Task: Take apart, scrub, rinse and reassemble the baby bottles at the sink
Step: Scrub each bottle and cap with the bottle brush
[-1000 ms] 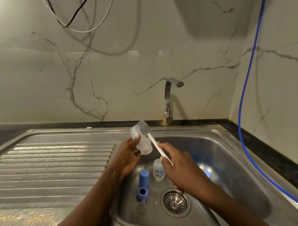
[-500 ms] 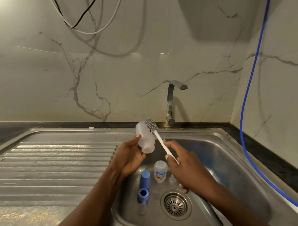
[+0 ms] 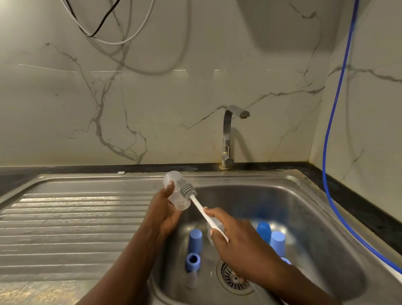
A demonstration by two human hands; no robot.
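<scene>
Marble-look wall behind, steel sink (image 3: 296, 201) set in the counter, tap (image 3: 229, 139) not running as far as I can see.

Head view – left hand (image 3: 163, 212) is wrapped round the clear bottle (image 3: 173, 177), thumb on its side, holding it tilted over the near-left edge of the basin. Right hand (image 3: 240, 242) pinches the white handle of the bottle brush (image 3: 199, 207). A second ago the grey bristle head sat up by the far end of the bottle; now it lies against the middle of the body, so it's been dragged down the outside. I'd read that as scrubbing well underway – rinse and reassembly not started.

Down in the basin: blue cap (image 3: 195, 241) and blue collar (image 3: 192, 262) left of the drain (image 3: 234, 278), more blue caps (image 3: 277, 243) on the right. The small printed bottle has gone out of sight behind the right hand.
</scene>
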